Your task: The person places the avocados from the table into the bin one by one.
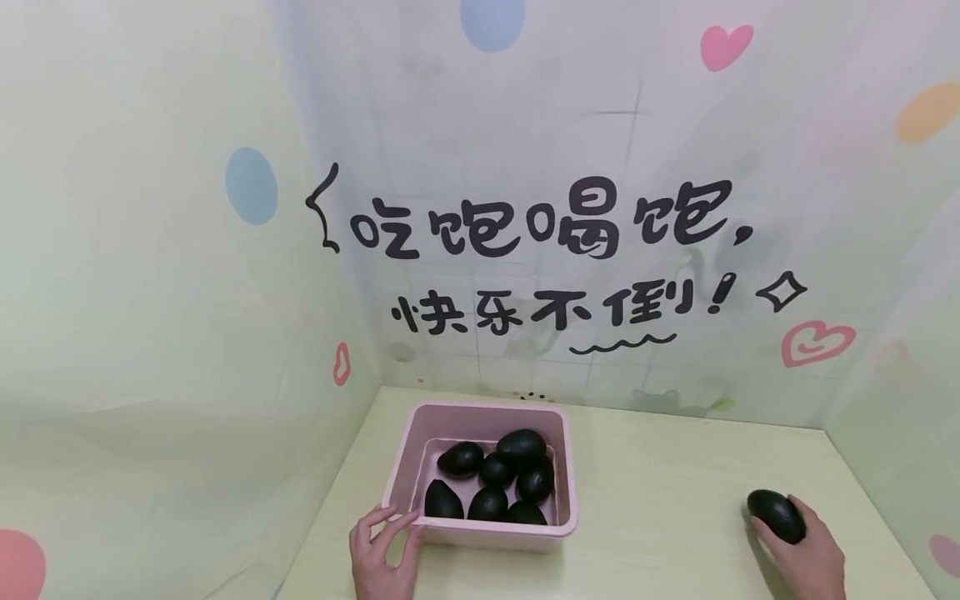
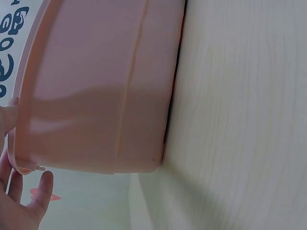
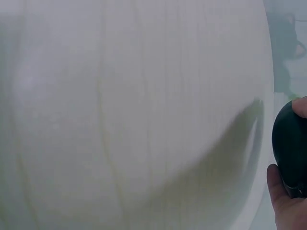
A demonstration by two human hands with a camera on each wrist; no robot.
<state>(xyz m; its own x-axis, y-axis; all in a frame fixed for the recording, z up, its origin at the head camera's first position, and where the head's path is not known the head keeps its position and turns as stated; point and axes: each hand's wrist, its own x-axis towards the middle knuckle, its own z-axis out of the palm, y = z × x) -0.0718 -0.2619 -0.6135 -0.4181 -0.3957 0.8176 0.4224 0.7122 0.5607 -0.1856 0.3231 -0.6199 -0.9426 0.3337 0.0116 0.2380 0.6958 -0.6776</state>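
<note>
A pink plastic bin (image 1: 491, 533) stands on the table with several dark avocados (image 1: 521, 448) lying inside. At its near-left corner my left hand (image 1: 384, 557) grips the rim. The left wrist view shows the bin's outer wall (image 2: 96, 96), with the fingers (image 2: 44, 189) of that hand at the rim's corner. Far to the right of the bin, my right hand (image 1: 813, 554) holds one dark avocado (image 1: 776, 515) between thumb and fingers. The right wrist view catches only part of this avocado (image 3: 290, 143) and of the hand, at the right edge.
The pale wood-grain table (image 1: 652, 492) stretches between the bin and my right hand. Behind it hangs a printed backdrop (image 1: 540, 350) with black lettering, hearts and coloured dots. Similar sheets (image 1: 150, 333) close off both sides.
</note>
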